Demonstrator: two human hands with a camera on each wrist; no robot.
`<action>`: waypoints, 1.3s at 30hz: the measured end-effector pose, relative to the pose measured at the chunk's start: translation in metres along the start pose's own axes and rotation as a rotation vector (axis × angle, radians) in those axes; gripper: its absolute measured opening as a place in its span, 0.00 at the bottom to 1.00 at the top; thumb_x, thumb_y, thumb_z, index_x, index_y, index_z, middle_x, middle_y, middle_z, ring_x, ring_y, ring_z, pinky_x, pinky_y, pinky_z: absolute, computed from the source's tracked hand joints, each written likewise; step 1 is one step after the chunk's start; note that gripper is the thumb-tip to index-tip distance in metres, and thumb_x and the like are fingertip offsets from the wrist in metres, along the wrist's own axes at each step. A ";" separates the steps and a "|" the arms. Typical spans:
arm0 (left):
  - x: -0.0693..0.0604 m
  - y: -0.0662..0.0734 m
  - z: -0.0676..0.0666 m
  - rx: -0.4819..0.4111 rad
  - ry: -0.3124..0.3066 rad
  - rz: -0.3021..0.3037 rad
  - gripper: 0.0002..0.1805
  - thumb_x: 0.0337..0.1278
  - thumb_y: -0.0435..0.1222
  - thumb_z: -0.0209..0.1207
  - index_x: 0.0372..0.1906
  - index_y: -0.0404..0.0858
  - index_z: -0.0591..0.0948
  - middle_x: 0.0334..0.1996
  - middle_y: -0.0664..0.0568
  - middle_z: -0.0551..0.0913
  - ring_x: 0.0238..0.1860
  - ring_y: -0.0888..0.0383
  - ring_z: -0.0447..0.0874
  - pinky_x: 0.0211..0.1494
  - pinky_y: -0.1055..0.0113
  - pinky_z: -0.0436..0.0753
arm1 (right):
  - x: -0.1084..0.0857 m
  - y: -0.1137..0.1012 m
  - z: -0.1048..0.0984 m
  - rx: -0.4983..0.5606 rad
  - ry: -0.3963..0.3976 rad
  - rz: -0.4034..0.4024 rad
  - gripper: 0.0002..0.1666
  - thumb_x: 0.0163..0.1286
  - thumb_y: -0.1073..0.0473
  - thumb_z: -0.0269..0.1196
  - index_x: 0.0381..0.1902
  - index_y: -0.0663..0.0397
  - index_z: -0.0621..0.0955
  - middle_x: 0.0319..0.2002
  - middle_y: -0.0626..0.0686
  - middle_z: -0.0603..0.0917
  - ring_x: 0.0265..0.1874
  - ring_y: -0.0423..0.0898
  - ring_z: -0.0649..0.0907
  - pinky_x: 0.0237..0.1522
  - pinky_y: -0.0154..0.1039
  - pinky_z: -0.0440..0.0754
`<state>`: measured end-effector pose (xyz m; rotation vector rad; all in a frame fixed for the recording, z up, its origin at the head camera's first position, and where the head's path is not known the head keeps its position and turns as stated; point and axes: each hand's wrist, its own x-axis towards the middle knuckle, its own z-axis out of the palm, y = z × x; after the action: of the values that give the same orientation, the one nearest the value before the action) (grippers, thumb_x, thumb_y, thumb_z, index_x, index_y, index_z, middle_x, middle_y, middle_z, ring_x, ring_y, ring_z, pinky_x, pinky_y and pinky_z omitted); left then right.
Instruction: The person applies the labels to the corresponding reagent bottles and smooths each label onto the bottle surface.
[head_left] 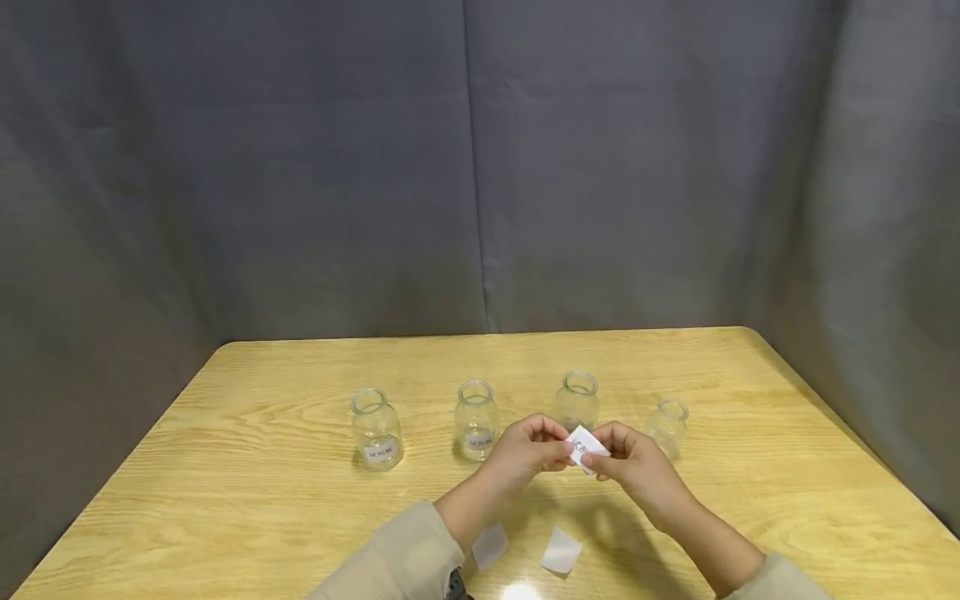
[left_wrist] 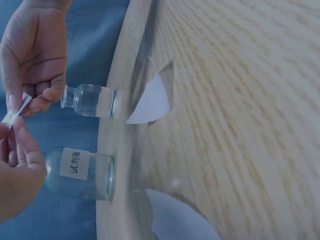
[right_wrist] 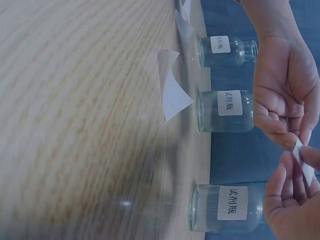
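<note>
My left hand (head_left: 525, 454) and right hand (head_left: 637, 467) meet above the table, pinching a small white paper label (head_left: 587, 447) with dark writing between thumbs and fingers. Behind the hands, glass jars stand upright in a row. The left jar (head_left: 367, 425), the second jar (head_left: 475, 412) and the third jar (right_wrist: 205, 210) each bear a white label with dark characters. On the small right jar (left_wrist: 84, 99) I see no label; my right hand partly covers it in the head view. The left hand (right_wrist: 287, 95) and right hand (left_wrist: 37, 50) hold the label at opposite ends.
Two curled pieces of white paper, one at left (head_left: 490, 546) and one at right (head_left: 561, 552), lie on the wooden table (head_left: 225, 483) below the hands. A grey curtain (head_left: 337, 167) hangs behind and beside the table.
</note>
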<state>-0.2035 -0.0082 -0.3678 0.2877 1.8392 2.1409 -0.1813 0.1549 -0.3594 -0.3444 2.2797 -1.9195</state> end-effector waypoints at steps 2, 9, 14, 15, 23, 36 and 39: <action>0.000 -0.001 0.000 -0.023 0.006 -0.004 0.06 0.47 0.25 0.55 0.32 0.29 0.72 0.24 0.52 0.74 0.26 0.61 0.75 0.34 0.70 0.75 | 0.001 0.000 0.002 0.002 0.022 0.004 0.15 0.57 0.68 0.57 0.39 0.73 0.68 0.30 0.54 0.74 0.29 0.45 0.74 0.33 0.35 0.74; 0.001 -0.004 -0.005 -0.032 -0.033 -0.015 0.05 0.47 0.25 0.54 0.31 0.28 0.71 0.24 0.51 0.74 0.24 0.61 0.76 0.34 0.70 0.75 | 0.006 -0.001 0.004 0.031 0.075 -0.060 0.14 0.57 0.71 0.55 0.42 0.72 0.67 0.28 0.55 0.73 0.27 0.43 0.75 0.32 0.36 0.75; 0.000 -0.006 -0.008 -0.023 -0.097 -0.032 0.05 0.48 0.25 0.54 0.30 0.27 0.71 0.25 0.50 0.75 0.25 0.61 0.76 0.33 0.71 0.75 | 0.003 0.002 0.001 0.041 0.034 -0.095 0.17 0.58 0.69 0.56 0.43 0.74 0.67 0.28 0.55 0.73 0.26 0.43 0.75 0.31 0.34 0.74; 0.000 -0.005 -0.009 -0.019 -0.109 -0.035 0.05 0.48 0.26 0.54 0.31 0.27 0.72 0.25 0.50 0.75 0.25 0.60 0.76 0.33 0.71 0.75 | 0.003 0.002 0.000 0.039 0.025 -0.101 0.17 0.58 0.68 0.56 0.43 0.74 0.68 0.28 0.55 0.74 0.26 0.43 0.75 0.30 0.34 0.74; 0.000 0.001 -0.018 0.028 -0.193 -0.036 0.11 0.52 0.29 0.52 0.37 0.22 0.71 0.23 0.51 0.76 0.25 0.61 0.76 0.34 0.69 0.76 | 0.006 0.007 -0.003 0.074 -0.078 -0.143 0.19 0.57 0.66 0.58 0.43 0.75 0.68 0.27 0.51 0.74 0.25 0.43 0.75 0.29 0.33 0.73; -0.002 0.003 -0.024 -0.044 -0.318 -0.045 0.08 0.53 0.28 0.50 0.34 0.25 0.73 0.23 0.50 0.78 0.25 0.59 0.78 0.32 0.70 0.75 | 0.000 0.003 -0.006 0.122 -0.154 -0.183 0.14 0.57 0.70 0.56 0.40 0.73 0.70 0.27 0.50 0.74 0.25 0.42 0.74 0.29 0.33 0.73; -0.002 0.004 -0.024 -0.052 -0.329 -0.050 0.07 0.53 0.28 0.50 0.33 0.26 0.74 0.23 0.50 0.78 0.25 0.59 0.78 0.32 0.70 0.76 | 0.000 0.003 -0.007 0.128 -0.169 -0.194 0.12 0.58 0.70 0.55 0.40 0.70 0.71 0.27 0.49 0.74 0.25 0.42 0.74 0.29 0.33 0.74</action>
<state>-0.2100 -0.0319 -0.3677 0.5410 1.5858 1.9660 -0.1830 0.1617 -0.3608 -0.7062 2.0714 -2.0261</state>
